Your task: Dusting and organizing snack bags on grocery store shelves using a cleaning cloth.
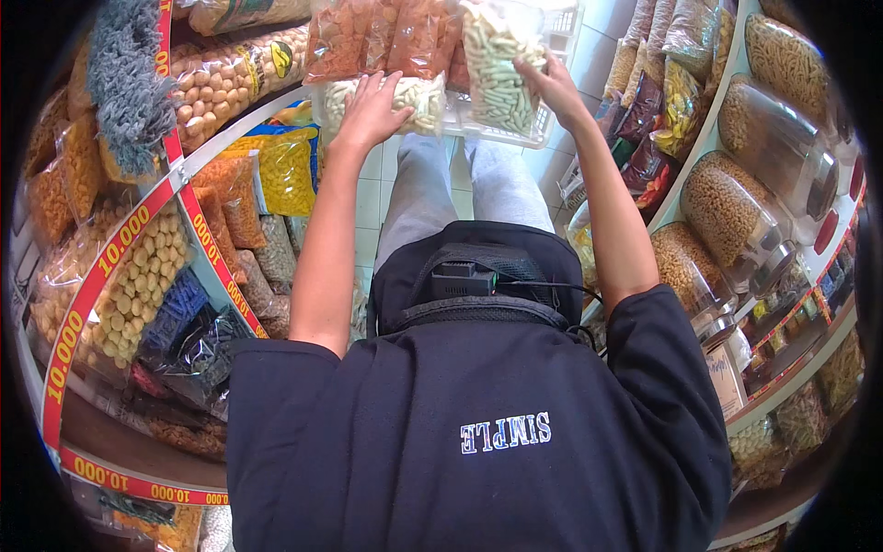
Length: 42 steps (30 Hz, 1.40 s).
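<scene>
My right hand (555,86) grips the side of a clear plastic bag of pale finger-shaped snacks (502,83). That bag stands tilted over the right part of a white plastic basket (534,140). My left hand (372,110) lies with fingers spread on a second bag of pale snacks (424,103), at the basket's near left side. Behind it, several clear bags of orange snacks (417,38) stand in a row. The basket is in front of my legs, and its floor is mostly hidden by the bags.
On the left, shelves edged with red price strips (124,234) hold bagged snacks, among them a large bag of round snacks (214,90). A grey fluffy duster (131,83) hangs there. Clear jars (724,200) line the right shelf, beside hanging packets (669,117). Tiled floor (369,207) shows below.
</scene>
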Available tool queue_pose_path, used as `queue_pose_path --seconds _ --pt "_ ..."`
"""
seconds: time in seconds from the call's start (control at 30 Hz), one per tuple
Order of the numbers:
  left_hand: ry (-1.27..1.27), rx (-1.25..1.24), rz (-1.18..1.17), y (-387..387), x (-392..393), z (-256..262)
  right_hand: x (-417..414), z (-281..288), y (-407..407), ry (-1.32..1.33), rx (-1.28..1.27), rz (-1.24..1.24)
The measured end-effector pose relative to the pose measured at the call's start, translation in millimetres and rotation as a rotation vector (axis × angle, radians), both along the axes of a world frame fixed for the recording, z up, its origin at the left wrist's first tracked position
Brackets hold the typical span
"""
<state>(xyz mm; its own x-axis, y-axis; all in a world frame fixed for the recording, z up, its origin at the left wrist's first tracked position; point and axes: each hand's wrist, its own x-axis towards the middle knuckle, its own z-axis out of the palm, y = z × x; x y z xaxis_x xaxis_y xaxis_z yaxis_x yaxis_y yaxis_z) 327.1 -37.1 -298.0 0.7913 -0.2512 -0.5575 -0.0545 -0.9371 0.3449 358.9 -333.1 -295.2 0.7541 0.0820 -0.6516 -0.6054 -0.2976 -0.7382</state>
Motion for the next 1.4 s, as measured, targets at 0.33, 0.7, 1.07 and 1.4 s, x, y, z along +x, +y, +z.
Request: queue_pose_path --seconds 0.33,0.7,1.07,1.4 --pt "0.462 -1.369 0.968 -49 20 86 30 44 60 0.039 0.489 -0.159" --pt "-0.447 -1.394 1.370 -5 -72 194 19 192 157 -0.299 0.704 0.555" --pt "-0.969 -1.961 1.329 28 -201 255 -72 293 247 -0.546 0.740 1.060" --pt "-1.080 -2.285 1.017 29 -272 289 -69 446 349 -2.193 -0.009 0.726"
